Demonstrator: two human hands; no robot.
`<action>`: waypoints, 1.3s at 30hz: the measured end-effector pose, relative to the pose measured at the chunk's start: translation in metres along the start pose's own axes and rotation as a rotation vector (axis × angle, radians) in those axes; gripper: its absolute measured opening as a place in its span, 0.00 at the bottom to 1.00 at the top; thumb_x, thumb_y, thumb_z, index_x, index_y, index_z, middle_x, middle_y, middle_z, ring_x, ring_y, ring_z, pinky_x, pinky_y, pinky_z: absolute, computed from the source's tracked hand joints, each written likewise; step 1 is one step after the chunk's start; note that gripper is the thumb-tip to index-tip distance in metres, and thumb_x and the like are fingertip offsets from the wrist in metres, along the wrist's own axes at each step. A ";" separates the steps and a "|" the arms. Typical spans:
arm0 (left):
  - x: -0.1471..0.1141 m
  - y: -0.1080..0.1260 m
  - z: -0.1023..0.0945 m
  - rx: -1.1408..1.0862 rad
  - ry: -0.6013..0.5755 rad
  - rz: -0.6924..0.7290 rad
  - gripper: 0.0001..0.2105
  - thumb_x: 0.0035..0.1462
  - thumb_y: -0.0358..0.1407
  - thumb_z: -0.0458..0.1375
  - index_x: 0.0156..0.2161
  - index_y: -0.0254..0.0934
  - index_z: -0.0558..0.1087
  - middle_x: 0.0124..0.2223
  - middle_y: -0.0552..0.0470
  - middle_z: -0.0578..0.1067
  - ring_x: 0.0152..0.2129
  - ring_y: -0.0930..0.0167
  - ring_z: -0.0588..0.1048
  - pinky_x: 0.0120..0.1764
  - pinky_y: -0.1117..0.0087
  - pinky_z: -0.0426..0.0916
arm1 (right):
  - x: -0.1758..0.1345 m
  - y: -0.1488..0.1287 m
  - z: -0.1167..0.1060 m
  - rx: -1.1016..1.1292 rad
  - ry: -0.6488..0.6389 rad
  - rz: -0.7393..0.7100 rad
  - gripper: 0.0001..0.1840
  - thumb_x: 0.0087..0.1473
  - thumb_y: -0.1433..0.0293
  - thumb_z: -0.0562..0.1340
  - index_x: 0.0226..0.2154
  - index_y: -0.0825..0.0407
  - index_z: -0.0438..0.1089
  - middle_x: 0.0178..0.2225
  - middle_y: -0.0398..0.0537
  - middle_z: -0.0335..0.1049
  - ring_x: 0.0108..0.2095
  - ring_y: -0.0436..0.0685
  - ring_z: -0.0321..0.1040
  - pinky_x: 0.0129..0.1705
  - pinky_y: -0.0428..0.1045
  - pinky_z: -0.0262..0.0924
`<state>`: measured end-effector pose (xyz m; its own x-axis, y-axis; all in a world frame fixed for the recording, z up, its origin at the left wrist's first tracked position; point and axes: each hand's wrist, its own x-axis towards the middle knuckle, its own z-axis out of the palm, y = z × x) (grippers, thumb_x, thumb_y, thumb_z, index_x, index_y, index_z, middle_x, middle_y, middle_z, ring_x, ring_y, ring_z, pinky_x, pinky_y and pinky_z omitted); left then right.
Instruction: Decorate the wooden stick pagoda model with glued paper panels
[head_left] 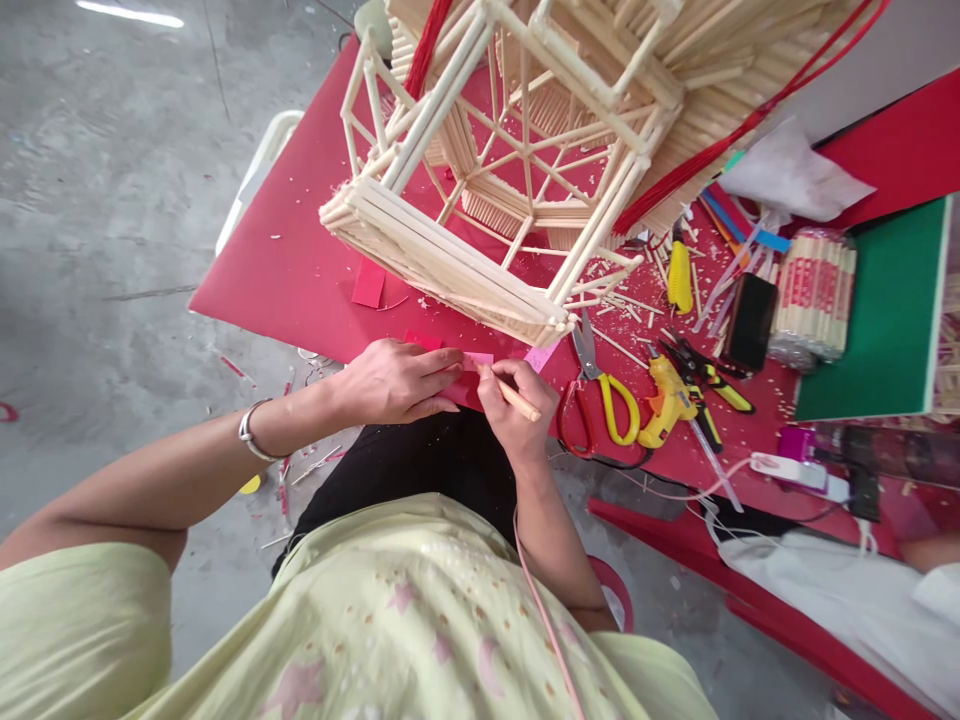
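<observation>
Right hand (527, 432) clamped on tan pen-like stick (519, 402), tip at pink slip (480, 359) by table's (289, 262) near edge; left hand (394, 382) at slip, can't tell if gripping; looks like marking step, next stroke likely needs slip steady

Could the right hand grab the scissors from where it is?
Probably yes: the scissors lie close beside the right hand with nothing visibly between, though it holds a pencil-like stick.
</observation>
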<state>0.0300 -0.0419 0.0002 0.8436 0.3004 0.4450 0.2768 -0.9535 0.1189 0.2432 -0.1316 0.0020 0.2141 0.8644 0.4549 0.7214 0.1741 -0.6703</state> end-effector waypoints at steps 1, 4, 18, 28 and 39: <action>0.000 0.000 0.000 -0.005 -0.003 -0.001 0.23 0.71 0.53 0.52 0.54 0.36 0.76 0.51 0.40 0.81 0.28 0.70 0.79 0.28 0.69 0.69 | 0.000 0.000 0.000 -0.002 -0.005 0.006 0.08 0.63 0.64 0.65 0.33 0.49 0.73 0.29 0.44 0.78 0.28 0.52 0.74 0.34 0.48 0.70; 0.000 0.000 0.000 -0.004 -0.008 0.001 0.23 0.71 0.54 0.52 0.54 0.36 0.76 0.52 0.39 0.81 0.28 0.70 0.79 0.28 0.69 0.69 | 0.000 -0.001 0.000 -0.007 -0.019 0.016 0.09 0.63 0.63 0.64 0.33 0.49 0.73 0.29 0.44 0.78 0.28 0.52 0.74 0.34 0.48 0.70; 0.001 0.001 -0.001 0.023 0.019 0.017 0.22 0.70 0.53 0.53 0.52 0.38 0.78 0.53 0.42 0.81 0.28 0.71 0.79 0.28 0.69 0.69 | 0.001 -0.003 -0.001 0.003 -0.070 0.030 0.08 0.63 0.63 0.64 0.32 0.49 0.73 0.29 0.43 0.78 0.27 0.51 0.74 0.35 0.47 0.70; 0.001 0.001 0.000 0.023 0.015 0.014 0.22 0.71 0.53 0.53 0.52 0.37 0.77 0.52 0.41 0.82 0.28 0.70 0.79 0.27 0.69 0.68 | 0.000 -0.001 0.001 0.002 -0.012 0.025 0.08 0.62 0.64 0.65 0.32 0.49 0.73 0.28 0.44 0.78 0.27 0.51 0.74 0.33 0.47 0.70; 0.001 0.000 0.000 0.021 0.023 0.011 0.23 0.70 0.53 0.54 0.52 0.36 0.77 0.51 0.41 0.82 0.27 0.70 0.79 0.28 0.69 0.69 | 0.002 -0.002 0.000 -0.012 -0.023 0.017 0.08 0.62 0.64 0.65 0.32 0.49 0.73 0.28 0.44 0.78 0.27 0.51 0.74 0.34 0.47 0.70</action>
<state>0.0305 -0.0421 0.0009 0.8358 0.2886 0.4670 0.2771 -0.9561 0.0949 0.2414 -0.1305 0.0041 0.2114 0.8779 0.4297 0.7253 0.1538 -0.6710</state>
